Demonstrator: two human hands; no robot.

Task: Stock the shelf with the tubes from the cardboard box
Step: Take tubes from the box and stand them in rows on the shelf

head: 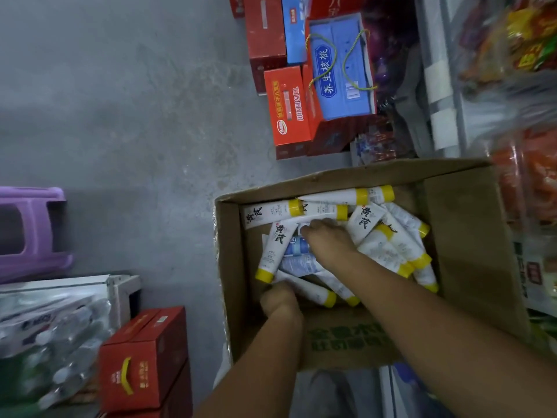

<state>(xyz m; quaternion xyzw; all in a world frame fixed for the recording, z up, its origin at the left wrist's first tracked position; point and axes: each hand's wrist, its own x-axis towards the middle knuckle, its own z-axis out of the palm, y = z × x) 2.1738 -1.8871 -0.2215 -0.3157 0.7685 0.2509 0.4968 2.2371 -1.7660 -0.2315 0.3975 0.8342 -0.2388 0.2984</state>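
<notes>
An open cardboard box (464, 236) sits on the floor, holding several white tubes with yellow caps (376, 248) in a loose pile, plus a blue-and-white tube (297, 247) beneath them. My right hand (327, 241) reaches into the middle of the pile, fingers curled down onto the tubes; which tube it grips is hidden. My left hand (278, 300) is low at the box's near left side, fingers curled over the end of a white tube (310, 289).
Red and blue gift cartons (301, 86) are stacked on the grey floor beyond the box. A purple plastic stool (30, 230) stands at left, with bottled water packs (54, 333) and red cartons (144, 357) below it. Packaged goods on shelving (527, 70) line the right side.
</notes>
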